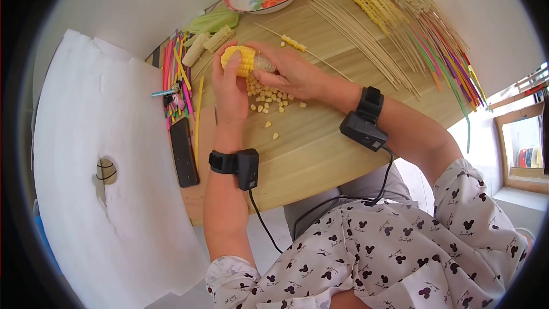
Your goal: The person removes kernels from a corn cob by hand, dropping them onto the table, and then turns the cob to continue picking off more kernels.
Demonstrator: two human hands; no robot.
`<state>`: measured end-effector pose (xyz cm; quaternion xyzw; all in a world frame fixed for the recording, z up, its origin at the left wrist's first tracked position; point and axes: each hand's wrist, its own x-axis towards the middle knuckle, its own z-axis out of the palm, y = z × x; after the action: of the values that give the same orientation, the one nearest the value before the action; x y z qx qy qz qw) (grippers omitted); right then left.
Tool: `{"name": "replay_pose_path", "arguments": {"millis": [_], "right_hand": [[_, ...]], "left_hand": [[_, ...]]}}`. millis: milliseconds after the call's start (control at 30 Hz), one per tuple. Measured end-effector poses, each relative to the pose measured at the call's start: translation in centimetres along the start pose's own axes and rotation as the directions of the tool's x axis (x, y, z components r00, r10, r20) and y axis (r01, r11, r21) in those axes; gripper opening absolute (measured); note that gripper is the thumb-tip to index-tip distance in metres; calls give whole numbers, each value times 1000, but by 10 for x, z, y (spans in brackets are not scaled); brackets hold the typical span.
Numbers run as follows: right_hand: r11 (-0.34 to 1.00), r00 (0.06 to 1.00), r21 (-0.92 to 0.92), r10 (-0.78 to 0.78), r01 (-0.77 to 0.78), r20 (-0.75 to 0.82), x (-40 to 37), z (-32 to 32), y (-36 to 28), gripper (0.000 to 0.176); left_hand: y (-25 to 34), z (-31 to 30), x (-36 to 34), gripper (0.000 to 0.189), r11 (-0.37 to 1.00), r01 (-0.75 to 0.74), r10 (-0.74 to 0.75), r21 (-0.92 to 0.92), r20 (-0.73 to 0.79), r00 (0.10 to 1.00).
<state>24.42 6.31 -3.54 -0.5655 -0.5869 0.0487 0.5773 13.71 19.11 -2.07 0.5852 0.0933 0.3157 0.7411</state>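
A partly stripped corn cob (245,62) is held between both hands above the table. Yellow kernels cover its left part, while the right part is bare and pale. My left hand (230,88) is closed round the kernel-covered end, thumb on top. My right hand (289,71) grips the bare end, its thumb beneath. Loose kernels (269,98) lie scattered on the wood just under the hands. To the right of them, a thin stick with kernels threaded on it (293,43) rests on the table.
An enamel bowl with a red rim (231,1) stands at the back. Bare cobs (196,48) and green husk (213,21) lie back left. Bamboo sticks (366,43) and loaded skewers (372,6) are at the right. A black phone (183,151) lies at the left edge near coloured straws.
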Motion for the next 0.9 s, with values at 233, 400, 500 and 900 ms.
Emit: {"name": "replay_pose_path", "arguments": {"millis": [233,400,500,900], "right_hand": [[980,981,71,191,-188,-37,1,-6,-1,54],[957,970,159,245,-242,3,3,-2,8,55],[944,962,189,272,-270,18,3,-5,7,56],[949,973,212,230,-233,39,4,-5,2,55]], "left_hand": [[-4,4,0,32,999,38,-38,7,-18,999],[-3,2,0,34,1000,5,-6,-26,-40,999],[-3,3,1,34,1000,-18,17,-16,-68,998],[-4,3,1,35,999,-41,40,-16,-43,998]]}}
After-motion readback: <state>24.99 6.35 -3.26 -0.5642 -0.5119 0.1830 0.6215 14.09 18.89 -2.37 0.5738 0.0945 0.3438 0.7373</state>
